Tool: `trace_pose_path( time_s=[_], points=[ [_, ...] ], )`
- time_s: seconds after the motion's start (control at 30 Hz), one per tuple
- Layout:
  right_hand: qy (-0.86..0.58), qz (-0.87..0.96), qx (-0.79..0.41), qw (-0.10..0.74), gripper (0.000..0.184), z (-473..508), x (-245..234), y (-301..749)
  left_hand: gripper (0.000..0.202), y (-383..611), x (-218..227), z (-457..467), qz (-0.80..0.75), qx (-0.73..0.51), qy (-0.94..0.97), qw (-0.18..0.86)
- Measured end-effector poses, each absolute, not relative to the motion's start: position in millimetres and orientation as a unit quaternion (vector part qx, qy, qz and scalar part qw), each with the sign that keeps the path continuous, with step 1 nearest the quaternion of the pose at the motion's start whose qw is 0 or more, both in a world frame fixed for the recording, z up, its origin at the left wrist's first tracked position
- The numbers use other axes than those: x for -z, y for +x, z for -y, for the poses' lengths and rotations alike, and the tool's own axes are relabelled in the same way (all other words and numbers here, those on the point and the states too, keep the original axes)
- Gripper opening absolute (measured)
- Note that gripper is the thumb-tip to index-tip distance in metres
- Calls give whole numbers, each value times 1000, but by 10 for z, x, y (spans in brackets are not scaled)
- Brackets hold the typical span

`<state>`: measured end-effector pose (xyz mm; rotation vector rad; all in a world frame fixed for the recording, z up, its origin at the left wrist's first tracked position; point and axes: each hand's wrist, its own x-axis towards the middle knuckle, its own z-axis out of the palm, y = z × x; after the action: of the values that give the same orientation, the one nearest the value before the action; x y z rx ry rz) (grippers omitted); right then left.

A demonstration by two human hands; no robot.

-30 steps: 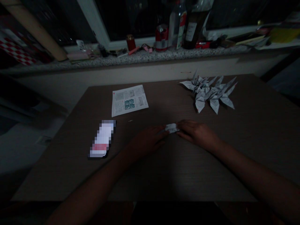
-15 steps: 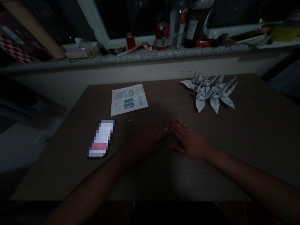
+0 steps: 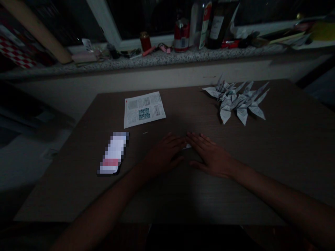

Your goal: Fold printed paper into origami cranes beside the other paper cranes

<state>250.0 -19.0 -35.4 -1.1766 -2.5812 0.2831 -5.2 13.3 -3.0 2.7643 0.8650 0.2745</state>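
My left hand (image 3: 163, 155) and my right hand (image 3: 209, 155) lie flat, side by side, on the brown table (image 3: 274, 157), fingers stretched forward. Both press on a small folded piece of printed paper (image 3: 187, 146); only a sliver of it shows between the fingertips. A printed sheet (image 3: 143, 109) lies flat beyond my left hand. A heap of folded paper cranes (image 3: 238, 101) sits at the far right of the table.
A phone (image 3: 113, 153) lies face up left of my left hand. Behind the table runs a speckled stone ledge (image 3: 157, 61) holding a red can (image 3: 181, 35), bottles (image 3: 201, 24), pens and papers. The room is dim.
A second ago both hands pinched the small folded paper at its ends. They now lie flat on top of it, and my left hand has slid slightly forward.
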Motion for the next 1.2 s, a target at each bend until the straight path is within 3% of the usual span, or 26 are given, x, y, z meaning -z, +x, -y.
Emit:
trace_pose_path(
  time_s=[0.17, 0.8, 1.2],
  points=[
    [-423, 889, -100, 145, 79, 184, 343, 2480, 50, -60, -8, -145, -297, -91, 943, 116],
    [-407, 895, -103, 153, 86, 169, 409, 2504, 46, -111, -5, -127, -274, -65, 956, 81],
    [-452, 879, -71, 136, 75, 155, 414, 2758, 43, -97, 32, -123, -284, -80, 952, 78]
  ],
)
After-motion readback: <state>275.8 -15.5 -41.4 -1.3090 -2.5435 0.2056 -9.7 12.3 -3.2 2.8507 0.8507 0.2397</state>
